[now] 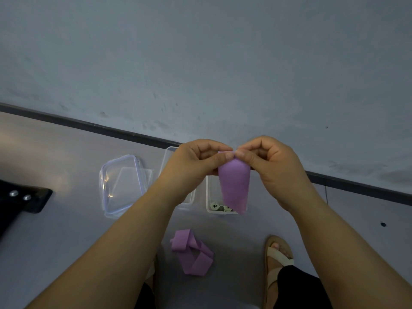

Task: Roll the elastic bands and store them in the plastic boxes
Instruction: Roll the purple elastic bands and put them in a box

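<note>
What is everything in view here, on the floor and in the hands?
purple flat elastic band: one, purple, hanging from both hands over the right box.
second purple elastic band: one, purple, loose on the floor.
clear plastic boxes: two, transparent, on the floor near the wall.
pale rolled bands: at least two, whitish, inside the right box.
clear plastic lids: seemingly two, transparent, stacked left of the boxes.
black object: one, black, left edge.
beige sandal: one, beige, on right foot.
left hand, right hand: pinching the held band's top.

By the floor's (66,241) far edge, lids (121,186) lay left of 2 boxes (166,161); rolled bands (220,206) sat in the right box (208,197). A loose band (191,253) lay before them.
</note>
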Demonstrator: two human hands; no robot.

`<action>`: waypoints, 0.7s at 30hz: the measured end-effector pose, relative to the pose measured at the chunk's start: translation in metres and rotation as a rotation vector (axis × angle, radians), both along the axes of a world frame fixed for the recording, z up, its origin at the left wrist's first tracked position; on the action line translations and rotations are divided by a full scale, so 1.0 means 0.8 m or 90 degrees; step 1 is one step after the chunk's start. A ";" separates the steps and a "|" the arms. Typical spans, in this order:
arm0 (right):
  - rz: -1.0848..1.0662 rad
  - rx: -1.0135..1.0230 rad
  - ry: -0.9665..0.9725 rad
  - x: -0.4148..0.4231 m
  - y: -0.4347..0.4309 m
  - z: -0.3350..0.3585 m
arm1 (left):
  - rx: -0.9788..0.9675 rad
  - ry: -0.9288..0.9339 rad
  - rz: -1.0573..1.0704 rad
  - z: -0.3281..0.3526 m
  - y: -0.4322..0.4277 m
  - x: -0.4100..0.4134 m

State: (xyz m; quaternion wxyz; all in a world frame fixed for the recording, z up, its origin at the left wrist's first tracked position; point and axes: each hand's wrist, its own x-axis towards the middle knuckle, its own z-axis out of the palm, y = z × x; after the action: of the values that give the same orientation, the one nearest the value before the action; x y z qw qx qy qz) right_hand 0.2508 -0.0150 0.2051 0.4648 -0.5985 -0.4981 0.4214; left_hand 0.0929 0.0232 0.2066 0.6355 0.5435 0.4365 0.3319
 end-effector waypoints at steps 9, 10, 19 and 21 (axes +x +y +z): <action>0.009 0.030 -0.018 -0.002 0.001 -0.005 | 0.053 0.045 0.038 -0.003 0.001 -0.001; 0.002 0.018 -0.011 -0.002 0.001 -0.005 | 0.059 0.046 0.044 -0.003 0.002 -0.001; -0.011 0.000 0.008 -0.001 0.002 -0.004 | 0.073 0.062 0.049 -0.002 0.001 0.000; -0.016 0.004 0.019 0.000 0.001 -0.004 | 0.041 0.045 0.039 -0.002 0.000 0.000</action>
State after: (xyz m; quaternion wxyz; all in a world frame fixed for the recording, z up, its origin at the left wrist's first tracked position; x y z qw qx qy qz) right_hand 0.2510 -0.0140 0.2019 0.4793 -0.5970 -0.4846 0.4232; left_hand 0.0932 0.0233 0.2054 0.5914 0.5615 0.4642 0.3457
